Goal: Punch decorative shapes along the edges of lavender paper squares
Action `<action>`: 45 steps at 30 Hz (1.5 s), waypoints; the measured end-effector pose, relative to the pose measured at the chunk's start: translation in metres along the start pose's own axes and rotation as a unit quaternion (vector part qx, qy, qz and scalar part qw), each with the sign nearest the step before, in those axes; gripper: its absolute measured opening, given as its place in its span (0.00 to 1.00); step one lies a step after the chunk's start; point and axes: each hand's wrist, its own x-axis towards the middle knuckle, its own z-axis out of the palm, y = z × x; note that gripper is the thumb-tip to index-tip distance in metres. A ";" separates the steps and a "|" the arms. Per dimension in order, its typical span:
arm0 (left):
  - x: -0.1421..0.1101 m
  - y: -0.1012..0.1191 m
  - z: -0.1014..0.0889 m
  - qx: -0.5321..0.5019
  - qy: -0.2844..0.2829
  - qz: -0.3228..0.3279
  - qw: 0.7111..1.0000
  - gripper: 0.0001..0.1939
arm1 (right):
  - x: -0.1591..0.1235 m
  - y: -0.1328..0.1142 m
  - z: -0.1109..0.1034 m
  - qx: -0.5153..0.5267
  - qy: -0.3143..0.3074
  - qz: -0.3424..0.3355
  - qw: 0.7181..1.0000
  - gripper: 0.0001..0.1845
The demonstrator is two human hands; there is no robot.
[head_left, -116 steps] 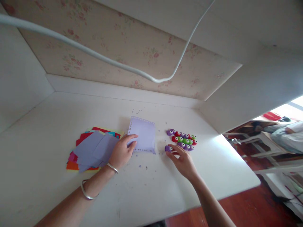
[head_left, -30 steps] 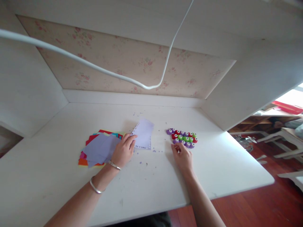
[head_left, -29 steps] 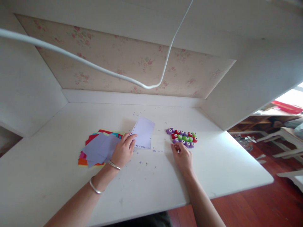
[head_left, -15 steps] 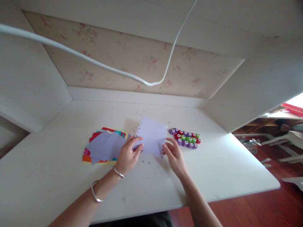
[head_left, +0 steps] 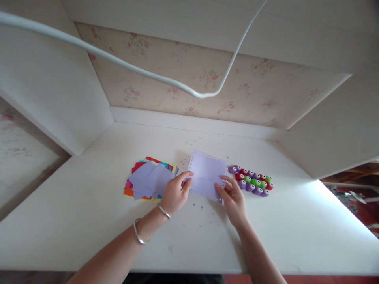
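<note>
A lavender sheet of paper (head_left: 207, 173), with small holes punched along its edges, is held between my two hands above the white desk. My left hand (head_left: 177, 191) pinches its lower left side between thumb and fingers. At the lower right edge, my right hand (head_left: 233, 199) grips the sheet with the thumb on top. Left of my left hand lies a pile of coloured papers (head_left: 148, 177), lavender ones uppermost. Several small purple, red and green craft punches (head_left: 251, 181) with eye-like tops stand in rows to the right of the sheet.
Tiny punched paper bits (head_left: 194, 204) are scattered on the desk (head_left: 97, 221) around the sheet. A white cable (head_left: 166, 80) hangs across the view in front of the flowered back panel (head_left: 177, 63). White side panels (head_left: 322, 126) bound the desk left and right.
The camera view has turned left, so everything sits further right in the picture. Both hands keep hold of the lavender sheet; my right hand's thumb has shifted inward onto it.
</note>
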 end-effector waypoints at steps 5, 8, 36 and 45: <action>0.001 -0.003 -0.001 -0.001 -0.018 0.015 1.000 0.12 | 0.001 0.003 -0.001 -0.014 0.006 -0.011 1.000 0.21; 0.001 -0.004 0.000 0.006 -0.007 0.018 1.000 0.12 | 0.001 0.004 -0.003 -0.035 0.022 -0.017 0.999 0.20; 0.009 -0.010 0.002 0.050 -0.016 0.001 0.999 0.12 | 0.002 0.008 -0.015 -0.093 0.021 -0.018 0.995 0.16; 0.009 -0.008 0.002 0.058 -0.019 -0.004 0.998 0.12 | 0.003 0.010 -0.016 -0.116 0.032 -0.016 0.993 0.16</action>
